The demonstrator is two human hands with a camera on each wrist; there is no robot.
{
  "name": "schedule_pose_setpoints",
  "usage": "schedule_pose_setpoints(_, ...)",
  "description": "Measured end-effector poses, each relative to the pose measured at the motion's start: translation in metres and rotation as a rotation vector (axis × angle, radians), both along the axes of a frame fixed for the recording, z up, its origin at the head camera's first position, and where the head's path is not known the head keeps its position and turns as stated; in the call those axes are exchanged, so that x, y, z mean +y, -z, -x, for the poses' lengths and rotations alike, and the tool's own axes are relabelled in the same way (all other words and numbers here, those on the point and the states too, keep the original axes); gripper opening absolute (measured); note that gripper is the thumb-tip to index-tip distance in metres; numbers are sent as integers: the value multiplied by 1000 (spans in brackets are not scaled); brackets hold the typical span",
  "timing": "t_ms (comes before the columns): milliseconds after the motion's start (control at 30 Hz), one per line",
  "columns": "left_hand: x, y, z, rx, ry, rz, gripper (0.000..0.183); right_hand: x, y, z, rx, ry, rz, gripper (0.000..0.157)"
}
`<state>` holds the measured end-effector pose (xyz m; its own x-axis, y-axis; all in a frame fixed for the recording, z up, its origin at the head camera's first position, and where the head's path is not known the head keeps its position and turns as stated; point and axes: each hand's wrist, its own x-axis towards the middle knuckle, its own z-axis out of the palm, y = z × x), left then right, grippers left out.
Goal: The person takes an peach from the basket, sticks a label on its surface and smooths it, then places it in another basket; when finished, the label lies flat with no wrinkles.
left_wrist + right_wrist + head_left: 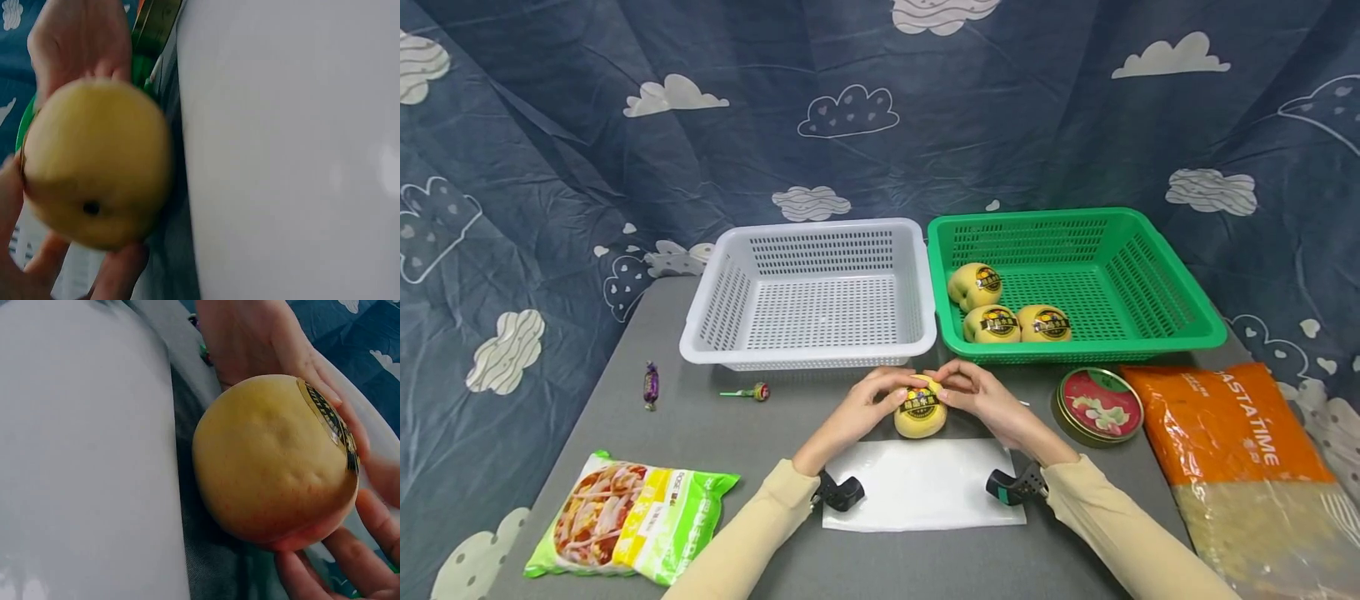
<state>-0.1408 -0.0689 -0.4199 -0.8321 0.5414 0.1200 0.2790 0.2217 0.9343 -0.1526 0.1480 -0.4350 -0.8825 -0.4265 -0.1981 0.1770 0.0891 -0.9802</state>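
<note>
Both hands meet at the middle of the table around a yellow peach (921, 413) with a black-and-gold label facing up. My left hand (877, 398) grips its left side, and my right hand (976, 398) holds it from the right. In the left wrist view the peach (97, 162) shows a small dark spot on its lower part. The right wrist view shows the peach (272, 465) with fingers around its far side and the label near its edge. A glossy white sheet (923, 487) lies flat just in front of the peach.
Behind are a white basket (822, 350) and a green basket (1138, 343) holding three labelled peaches (992, 323). Left lie a wrapped candy (651, 386), a lollipop (760, 392) and a green food bag (632, 518). A round tin (1099, 406) and pasta bag (1240, 450) are right.
</note>
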Motion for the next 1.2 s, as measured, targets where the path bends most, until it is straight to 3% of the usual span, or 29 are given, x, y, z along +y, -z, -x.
schedule_pose_setpoints(133, -2, -6, 2, -87, 65, 12, 34, -4, 0, -1, 27, 50, -37, 28)
schedule_pose_setpoints(300, -1, -6, 2, -113, 41, -7, 35, -4, 2, -1, 51, 72, -49, 26)
schedule_pose_setpoints(467, 3, 9, 1, -18, 16, 11, 34, 1, -1, -5, 83, 31, -48, 30)
schedule_pose_setpoints(600, 6, 22, 0, 71, -9, 128, 37, 14, -9, -15, 140, -2, -59, 31)
schedule_pose_setpoints(733, 8, 21, -2, 122, -35, 178, 41, 43, -19, -23, 222, 18, -68, 29)
schedule_pose_setpoints(833, 10, 13, -5, 120, -21, 159, 39, 75, -26, -27, 292, 58, -61, 31)
schedule_pose_setpoints(933, 16, -9, -13, 93, 15, 112, 38, 111, -33, -29, 339, 119, -105, 36)
schedule_pose_setpoints(1033, 27, -36, -20, 74, 61, 66, 37, 146, -35, -28, 329, 176, -88, 38)
schedule_pose_setpoints(1100, 36, -45, -18, 106, 96, 48, 38, 167, -35, -27, 314, 206, -54, 38)
schedule_pose_setpoints(1200, 54, -52, -5, 174, 123, 29, 40, 190, -35, -24, 271, 259, 22, 35)
